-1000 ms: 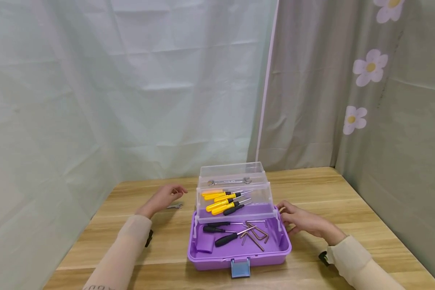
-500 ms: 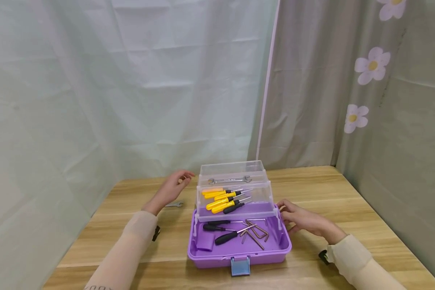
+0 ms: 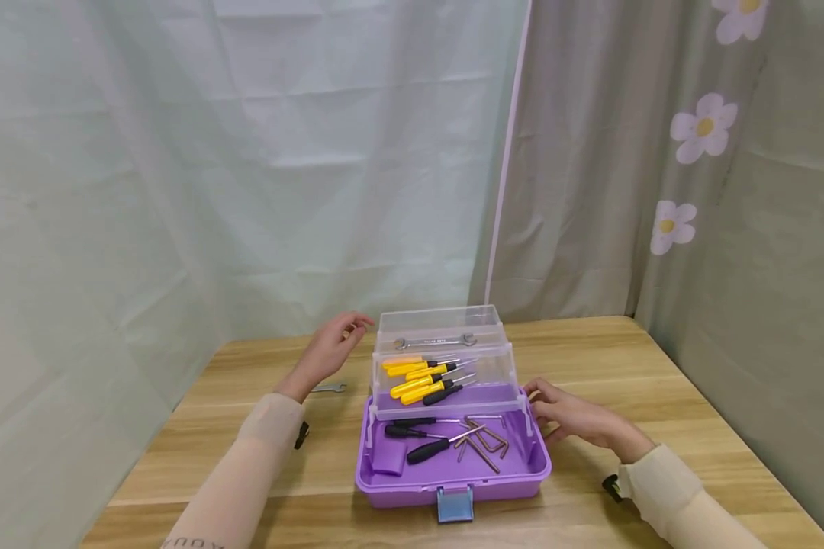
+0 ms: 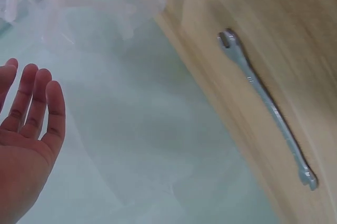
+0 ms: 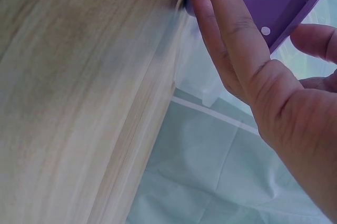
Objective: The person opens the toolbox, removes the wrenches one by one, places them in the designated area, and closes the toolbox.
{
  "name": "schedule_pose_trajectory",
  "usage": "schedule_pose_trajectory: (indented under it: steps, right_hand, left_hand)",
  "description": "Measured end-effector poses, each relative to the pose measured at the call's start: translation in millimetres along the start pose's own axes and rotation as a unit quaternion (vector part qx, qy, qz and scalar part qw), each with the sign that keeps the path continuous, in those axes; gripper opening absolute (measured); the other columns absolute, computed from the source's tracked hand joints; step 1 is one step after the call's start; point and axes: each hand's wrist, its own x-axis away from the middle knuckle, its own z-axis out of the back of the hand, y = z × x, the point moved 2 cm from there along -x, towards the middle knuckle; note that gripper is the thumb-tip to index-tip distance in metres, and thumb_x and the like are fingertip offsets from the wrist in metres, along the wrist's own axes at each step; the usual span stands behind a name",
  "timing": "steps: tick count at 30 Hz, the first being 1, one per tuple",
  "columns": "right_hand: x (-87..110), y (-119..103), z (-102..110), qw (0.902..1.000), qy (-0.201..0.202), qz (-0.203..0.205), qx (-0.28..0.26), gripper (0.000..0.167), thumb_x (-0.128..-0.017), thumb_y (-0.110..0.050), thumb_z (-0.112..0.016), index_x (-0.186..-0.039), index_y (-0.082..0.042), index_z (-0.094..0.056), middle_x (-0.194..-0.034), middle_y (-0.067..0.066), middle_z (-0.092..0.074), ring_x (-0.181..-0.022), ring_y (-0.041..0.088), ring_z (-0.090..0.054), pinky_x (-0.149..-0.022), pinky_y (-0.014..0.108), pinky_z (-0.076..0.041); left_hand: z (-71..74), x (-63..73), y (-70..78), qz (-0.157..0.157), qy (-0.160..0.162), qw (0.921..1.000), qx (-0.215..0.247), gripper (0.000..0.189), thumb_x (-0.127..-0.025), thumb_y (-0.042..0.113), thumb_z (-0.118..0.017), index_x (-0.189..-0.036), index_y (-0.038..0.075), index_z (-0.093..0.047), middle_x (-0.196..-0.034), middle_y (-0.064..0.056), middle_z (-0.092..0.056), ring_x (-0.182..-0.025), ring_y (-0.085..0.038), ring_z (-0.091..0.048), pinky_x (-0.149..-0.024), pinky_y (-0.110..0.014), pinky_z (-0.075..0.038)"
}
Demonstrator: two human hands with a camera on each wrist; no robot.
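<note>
A purple toolbox (image 3: 453,499) stands open on the table, its clear trays and lid folded up behind. My right hand (image 3: 577,417) touches its right outer side; in the right wrist view two fingers (image 5: 231,24) lie fairly straight along the purple wall and another finger is near the rim. Left of the clear lid (image 3: 439,316), my left hand (image 3: 326,351) hovers with relaxed fingers and holds nothing. An open-end wrench (image 4: 268,103) lies on the table below it. Yellow-handled screwdrivers (image 3: 419,385) lie in a tray, with another wrench (image 3: 436,342) above them.
In the box's base lie black-handled screwdrivers (image 3: 429,451) and several hex keys (image 3: 484,450). A blue latch (image 3: 455,505) hangs at the front. Behind the wooden table (image 3: 604,358) hang pale curtains (image 3: 302,191).
My left hand has moved away from me and slightly right, past the loose wrench towards the clear lid. My right hand has stayed at the toolbox's side.
</note>
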Motion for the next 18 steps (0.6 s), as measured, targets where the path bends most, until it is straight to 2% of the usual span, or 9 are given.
schedule_pose_trajectory:
  steps: [7, 12, 18]
  right_hand:
    - [2.1, -1, 2, 1.0000, -0.001, 0.003, 0.003, 0.038, -0.105, -0.016, -0.048, -0.137, 0.002, -0.035, -0.131, 0.025, -0.053, -0.105, 0.029, -0.066, -0.080, 0.047, -0.061]
    - [2.7, -3, 3, 1.0000, 0.001, 0.004, 0.005, 0.039, -0.105, -0.016, -0.048, -0.137, 0.002, -0.034, -0.135, 0.029, -0.050, -0.107, 0.031, -0.066, -0.081, 0.048, -0.061]
    - [0.7, -3, 1, 1.0000, 0.001, 0.002, 0.008, 0.039, -0.106, -0.016, -0.048, -0.137, 0.002, -0.035, -0.136, 0.028, -0.049, -0.110, 0.031, -0.066, -0.082, 0.048, -0.061]
  left_hand:
    - [3.6, -9.6, 16.2, -0.008, -0.004, 1.0000, 0.002, 0.025, -0.110, 0.016, -0.054, -0.127, 0.008, -0.069, -0.123, -0.014, -0.067, -0.105, -0.026, -0.062, -0.091, -0.050, -0.054]
    - [3.7, -17.7, 31.4, -0.016, -0.023, 0.9996, 0.008, 0.024, -0.110, 0.019, -0.054, -0.126, 0.014, -0.070, -0.121, -0.010, -0.067, -0.104, -0.023, -0.062, -0.092, -0.046, -0.055]
    - [4.3, -23.4, 49.4, -0.033, -0.050, 0.9982, 0.001, 0.022, -0.108, 0.014, -0.056, -0.125, 0.012, -0.071, -0.120, -0.006, -0.069, -0.104, -0.023, -0.064, -0.093, -0.045, -0.056]
